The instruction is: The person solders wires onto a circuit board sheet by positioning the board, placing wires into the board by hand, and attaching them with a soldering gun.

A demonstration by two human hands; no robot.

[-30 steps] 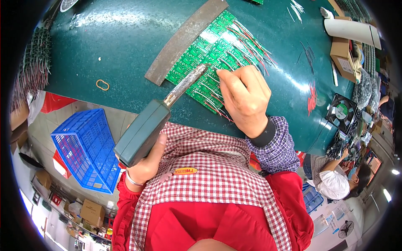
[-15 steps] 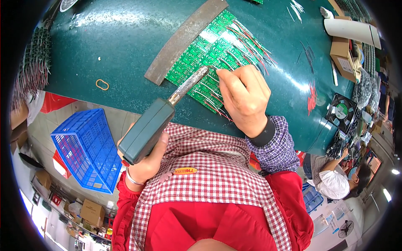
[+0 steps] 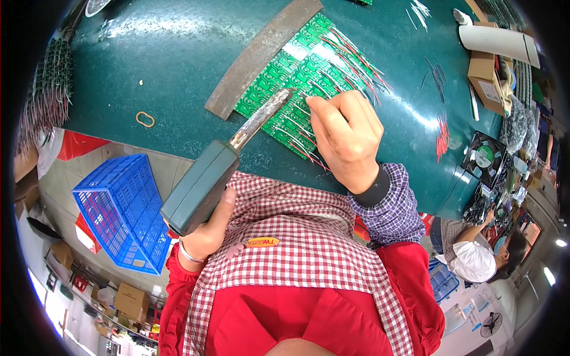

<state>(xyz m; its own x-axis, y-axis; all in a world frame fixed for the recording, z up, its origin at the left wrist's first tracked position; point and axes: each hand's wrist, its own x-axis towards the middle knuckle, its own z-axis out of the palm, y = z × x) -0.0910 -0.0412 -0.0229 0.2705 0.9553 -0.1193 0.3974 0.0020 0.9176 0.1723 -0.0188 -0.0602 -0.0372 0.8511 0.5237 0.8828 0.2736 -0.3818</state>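
The green circuit-board panel (image 3: 297,65) lies flat on the dark green table (image 3: 160,71), tilted slantwise, with red and white wires (image 3: 361,70) fanning out from its right side; its print is too small to read. A bare brown-grey metal strip (image 3: 261,59) runs along the panel's upper left edge. The left hand (image 3: 206,231), below and left of the panel, has its fingers wrapped around the dark green body of a soldering tool (image 3: 202,184), whose metal barrel reaches over the panel; whether the tip touches it I cannot tell. The right hand (image 3: 349,139) covers part of the panel's lower right edge, thumb and forefinger pinched narrow just beside that tip; I cannot tell whether a wire is between them. Below the panel, the red-checked apron (image 3: 309,267) bears a yellow oval patch (image 3: 263,241) with bold red lettering, and beside it a pink flower-shaped patch (image 3: 236,251). Well to the panel's right, a cardboard box (image 3: 484,74) carries a pale label (image 3: 490,92), its print too small to make out, and below that box a black fan (image 3: 475,169) shows a round green label (image 3: 484,156) at its hub. Between panel and fan lies a bundle of loose red wires (image 3: 442,141). Left of the panel are a tan rubber band (image 3: 145,120) and, lower, a blue crate (image 3: 127,207).
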